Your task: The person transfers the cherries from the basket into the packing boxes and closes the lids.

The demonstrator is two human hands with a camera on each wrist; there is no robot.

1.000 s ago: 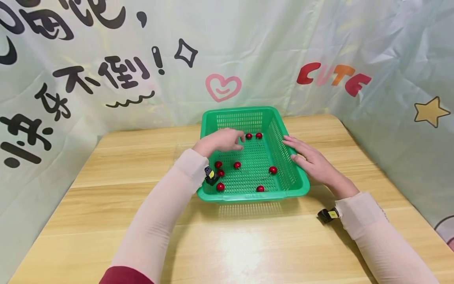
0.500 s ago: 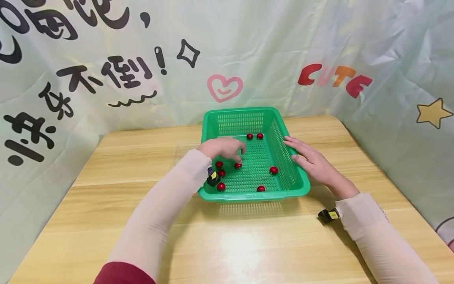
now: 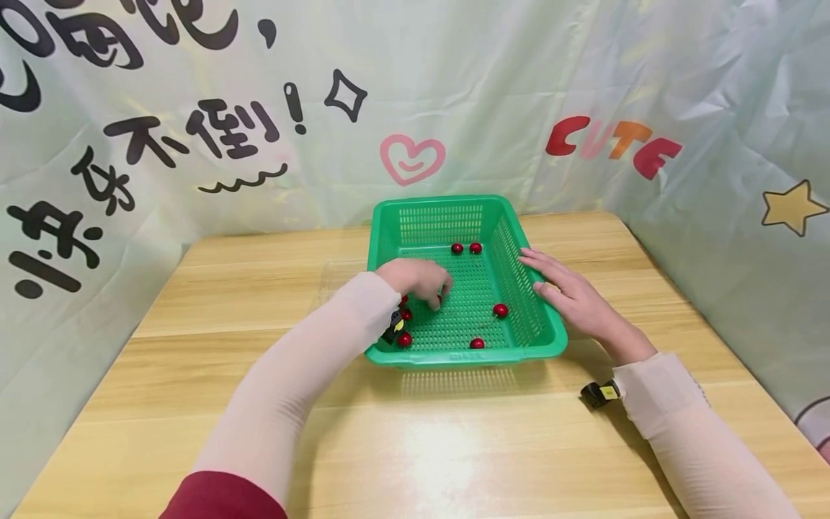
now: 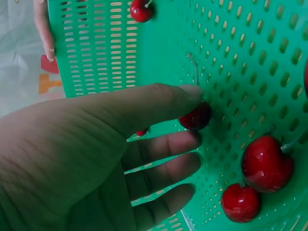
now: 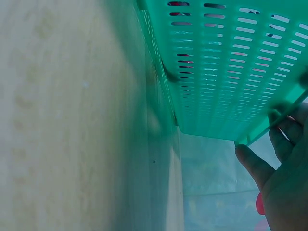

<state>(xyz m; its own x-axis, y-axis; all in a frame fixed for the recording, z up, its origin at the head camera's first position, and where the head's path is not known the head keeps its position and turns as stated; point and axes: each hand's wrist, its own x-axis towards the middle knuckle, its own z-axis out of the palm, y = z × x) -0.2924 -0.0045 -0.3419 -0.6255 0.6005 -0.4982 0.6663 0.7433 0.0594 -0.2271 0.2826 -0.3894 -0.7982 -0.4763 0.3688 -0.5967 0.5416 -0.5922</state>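
A green plastic basket (image 3: 463,357) holds several red cherries with thin stems. My left hand (image 3: 418,280) reaches down inside it, pinching a cherry (image 4: 196,115) near the basket floor. In the left wrist view the thumb lies over that cherry, three fingers extend below, and the index finger is hidden. Two more cherries, a larger one (image 4: 267,163) and a smaller one (image 4: 240,202), lie beside the hand. On the basket's right side, my right hand (image 3: 570,295) holds the rim, its thumb outside and its fingertips over the edge, as the right wrist view shows.
A clear plastic container (image 3: 333,277) stands on the wooden table (image 3: 415,447), left of the basket and partly behind the left arm. Loose cherries lie at the basket's far end (image 3: 475,248) and near end (image 3: 477,344). A printed curtain (image 3: 493,101) surrounds the table's back and sides.
My left hand has come down and slightly nearer inside the basket, and its thumb and fingers have closed round the middle cherry. The right hand stays on the rim.
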